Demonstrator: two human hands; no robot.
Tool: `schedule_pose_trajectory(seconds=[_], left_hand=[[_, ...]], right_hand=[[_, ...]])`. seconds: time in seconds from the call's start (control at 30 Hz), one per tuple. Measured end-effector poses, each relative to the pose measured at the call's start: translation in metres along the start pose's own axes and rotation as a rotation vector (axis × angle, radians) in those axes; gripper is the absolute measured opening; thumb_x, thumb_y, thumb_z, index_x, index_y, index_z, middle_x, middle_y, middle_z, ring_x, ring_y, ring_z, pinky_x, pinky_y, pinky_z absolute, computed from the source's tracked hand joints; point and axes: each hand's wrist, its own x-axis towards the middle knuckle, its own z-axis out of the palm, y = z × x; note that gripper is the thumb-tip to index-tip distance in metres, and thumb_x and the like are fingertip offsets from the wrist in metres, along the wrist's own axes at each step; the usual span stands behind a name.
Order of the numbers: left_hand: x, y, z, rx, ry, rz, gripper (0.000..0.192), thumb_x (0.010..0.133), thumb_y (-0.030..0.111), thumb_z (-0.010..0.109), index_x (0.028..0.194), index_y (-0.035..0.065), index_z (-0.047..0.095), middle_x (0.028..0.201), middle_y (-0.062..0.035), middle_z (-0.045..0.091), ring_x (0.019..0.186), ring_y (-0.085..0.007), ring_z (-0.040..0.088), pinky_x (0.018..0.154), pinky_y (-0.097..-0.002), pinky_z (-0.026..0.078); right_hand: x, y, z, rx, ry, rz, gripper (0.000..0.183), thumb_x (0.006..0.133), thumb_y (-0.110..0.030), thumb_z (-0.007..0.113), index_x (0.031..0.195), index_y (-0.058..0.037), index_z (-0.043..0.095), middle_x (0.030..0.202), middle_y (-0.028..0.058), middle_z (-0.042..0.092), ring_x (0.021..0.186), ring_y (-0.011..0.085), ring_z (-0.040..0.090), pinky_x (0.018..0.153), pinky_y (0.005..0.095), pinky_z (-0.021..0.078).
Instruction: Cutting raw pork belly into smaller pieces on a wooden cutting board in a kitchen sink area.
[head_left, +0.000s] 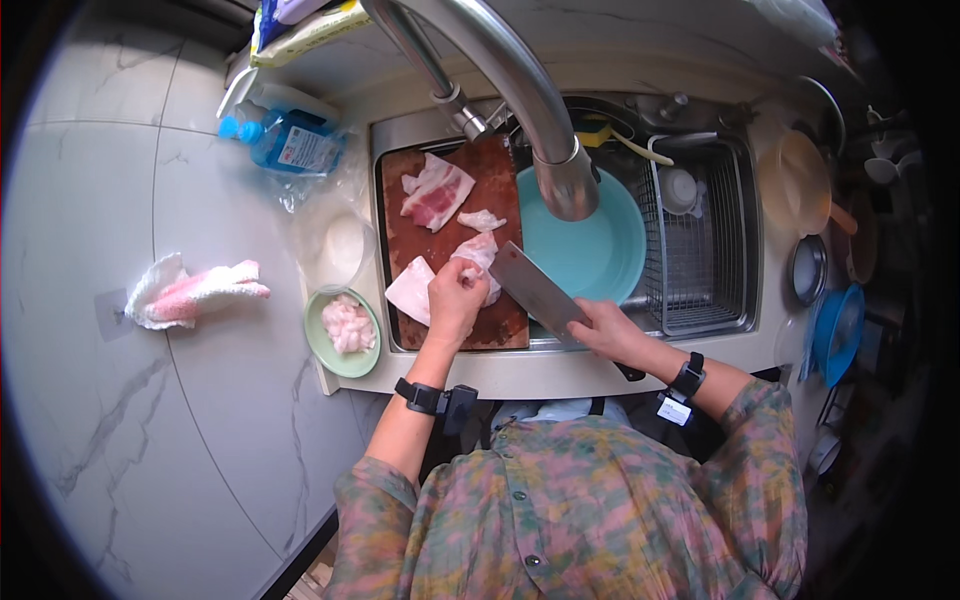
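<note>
My left hand (456, 298) pinches the edge of a pale, fatty piece of meat (478, 249) on the wooden cutting board (493, 334). A Chinese cleaver (538, 292) is in my right hand (609, 330). Its blade slants across the board's right edge, with the tip close beside that meat. Left of my left hand lies a flat white slab of fat or skin (410, 289), partly covered by the hand. Farther back on the board are a pink-and-white slab of raw meat (438, 193) and a small pale scrap (481, 220).
The board spans the sink's left part, beside a turquoise basin (592, 259). A steel faucet (525, 82) arches overhead. At right stands a wire rack (705, 262). A green bowl (313, 334) of pale fatty chunks (349, 324) sits left, below a clear plastic container (335, 240).
</note>
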Motion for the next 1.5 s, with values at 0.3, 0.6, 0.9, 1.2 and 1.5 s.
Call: schedule_pose_trajectory(seconds=[0.3, 0.6, 0.9, 1.2, 1.5], left_hand=[[0.017, -0.017, -0.026, 0.043, -0.146, 0.265, 0.016, 0.078, -0.001, 0.062, 0.094, 0.0026, 0.061, 0.077, -0.0045, 0.061, 0.064, -0.0088, 0.054, 0.059, -0.0254, 0.047], [-0.006, -0.026, -0.019, -0.072, -0.020, 0.099, 0.012, 0.081, 0.000, 0.062, 0.093, 0.0014, 0.065, 0.080, -0.0093, 0.066, 0.068, -0.0154, 0.062, 0.065, -0.0275, 0.051], [-0.002, 0.003, -0.037, 0.457, 0.035, 0.463, 0.028, 0.076, 0.002, 0.066, 0.104, 0.0071, 0.065, 0.107, -0.0083, 0.062, 0.096, -0.0312, 0.064, 0.078, -0.0423, 0.053], [0.007, -0.024, -0.030, 0.396, -0.263, 0.513, 0.017, 0.077, 0.006, 0.070, 0.093, 0.0059, 0.063, 0.092, -0.0096, 0.062, 0.078, -0.0321, 0.064, 0.066, -0.0412, 0.052], [0.002, -0.018, -0.010, 0.113, -0.150, 0.236, 0.009, 0.084, 0.007, 0.065, 0.089, -0.0004, 0.065, 0.080, -0.0074, 0.064, 0.067, -0.0152, 0.064, 0.062, -0.0321, 0.053]], right_hand=[[-0.006, -0.003, 0.010, -0.007, 0.095, -0.089, 0.021, 0.093, -0.015, 0.056, 0.088, 0.0043, 0.048, 0.059, 0.0111, 0.054, 0.053, 0.0175, 0.053, 0.053, 0.0356, 0.0446], [0.017, -0.007, 0.010, 0.063, 0.007, 0.006, 0.021, 0.093, -0.014, 0.055, 0.091, 0.0056, 0.051, 0.064, 0.0127, 0.058, 0.055, 0.0172, 0.053, 0.054, 0.0353, 0.0448], [0.005, -0.006, 0.006, 0.110, 0.018, 0.072, 0.020, 0.094, -0.015, 0.056, 0.091, 0.0044, 0.051, 0.066, 0.0090, 0.059, 0.049, 0.0133, 0.054, 0.047, 0.0324, 0.0454], [-0.007, 0.003, 0.011, 0.042, 0.047, 0.026, 0.021, 0.094, -0.014, 0.057, 0.087, 0.0034, 0.050, 0.061, 0.0060, 0.056, 0.047, 0.0125, 0.055, 0.046, 0.0305, 0.0446], [-0.005, 0.020, 0.017, -0.070, 0.176, -0.043, 0.023, 0.092, -0.017, 0.057, 0.086, 0.0041, 0.050, 0.059, 0.0175, 0.054, 0.052, 0.0299, 0.058, 0.053, 0.0424, 0.0440]])
